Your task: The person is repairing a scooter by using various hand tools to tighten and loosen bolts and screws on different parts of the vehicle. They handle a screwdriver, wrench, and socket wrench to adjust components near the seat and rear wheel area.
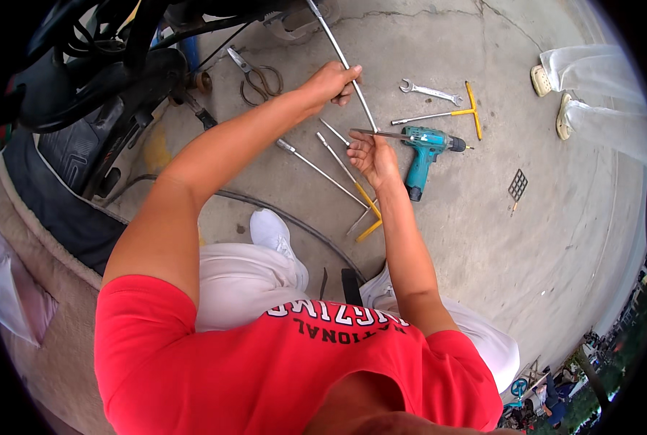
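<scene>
"In the head view, where's the T-shaped wrench (365, 105)?"
"Between the hands: the left hand (332, 83) is clenched around its shaft, and its crossbar (396, 135) meets the right hand (374, 158)."
"Is the right one gripping?"
"I can't tell; its fingers curl loosely."
"Nearby?"
"A teal drill (422, 154), just right of the right hand."

Long silver metal rod (330, 35): far end, beyond left hand (334, 84), cut off.
White-trousered person (588, 72), right of right hand (374, 156): upper body cut off.

Concrete floor (497, 239): drill (423, 145), spanner (431, 92), scissors (248, 69)
</scene>
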